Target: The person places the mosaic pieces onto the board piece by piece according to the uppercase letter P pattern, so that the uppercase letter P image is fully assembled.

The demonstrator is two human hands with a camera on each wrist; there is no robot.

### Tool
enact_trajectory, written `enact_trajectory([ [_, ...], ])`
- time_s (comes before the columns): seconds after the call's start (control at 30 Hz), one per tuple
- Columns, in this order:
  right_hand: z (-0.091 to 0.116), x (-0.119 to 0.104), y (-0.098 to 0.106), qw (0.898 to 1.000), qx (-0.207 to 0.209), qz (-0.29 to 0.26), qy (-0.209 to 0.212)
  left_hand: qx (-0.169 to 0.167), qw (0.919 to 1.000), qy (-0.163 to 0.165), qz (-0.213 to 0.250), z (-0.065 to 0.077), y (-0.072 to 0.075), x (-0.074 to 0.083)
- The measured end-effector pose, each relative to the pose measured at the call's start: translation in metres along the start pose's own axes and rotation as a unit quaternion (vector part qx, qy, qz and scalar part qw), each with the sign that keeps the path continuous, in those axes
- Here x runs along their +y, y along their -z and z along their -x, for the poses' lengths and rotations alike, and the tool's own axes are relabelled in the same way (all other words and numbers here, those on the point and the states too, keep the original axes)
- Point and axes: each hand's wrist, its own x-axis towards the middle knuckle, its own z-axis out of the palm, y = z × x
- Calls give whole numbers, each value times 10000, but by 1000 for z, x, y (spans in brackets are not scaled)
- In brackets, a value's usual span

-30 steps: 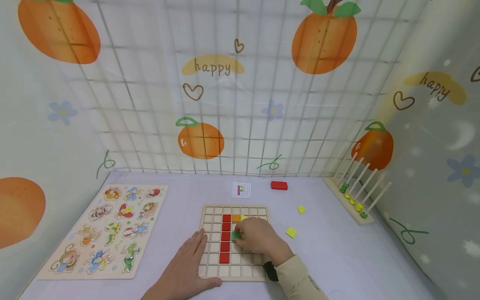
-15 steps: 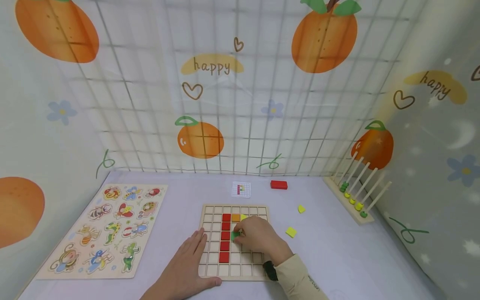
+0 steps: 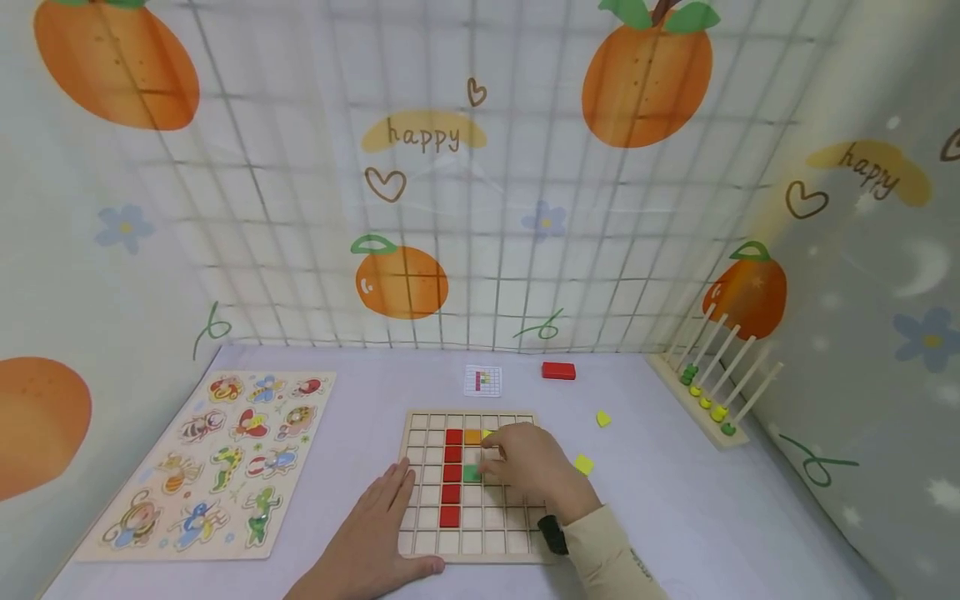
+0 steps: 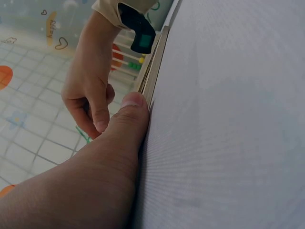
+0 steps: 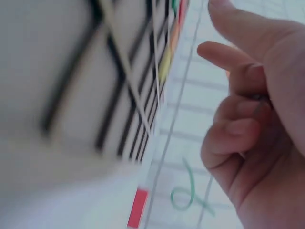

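Note:
A wooden grid board (image 3: 420, 543) lies on the table, with a column of several red square tiles (image 3: 450, 494) set in its cells. Beside the top red tile sits an orange tile (image 3: 472, 437), then a yellow tile (image 3: 488, 434) partly covered by my right hand (image 3: 528, 462). A green tile (image 3: 471, 474) lies in a cell next to the column, just left of my right fingertips. In the right wrist view, that hand's thumb and index finger stand apart with nothing between them. My left hand (image 3: 371, 525) rests along the board's left and front edges, thumb (image 4: 132, 102) at the front.
A pattern card (image 3: 482, 381) and a red block (image 3: 558, 371) lie behind the board. To the right are a yellow square tile (image 3: 584, 464), another small yellow piece (image 3: 603, 419) and a peg abacus (image 3: 723, 408). An insect puzzle board (image 3: 202, 467) lies on the left.
My right hand has let go of the green tile and shifted slightly right, leaving the tile in its cell. My left hand has stayed in place.

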Motion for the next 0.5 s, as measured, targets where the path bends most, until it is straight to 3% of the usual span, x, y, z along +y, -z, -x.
enact_trajectory([
  [0.2, 4, 26, 19, 9964, 410, -360, -647, 6, 10000, 29, 3, 0, -1, -1],
  [0.5, 19, 95, 33, 9811, 985, -359, -1628, 25, 10000, -57, 11, -1, -4, -2],
])
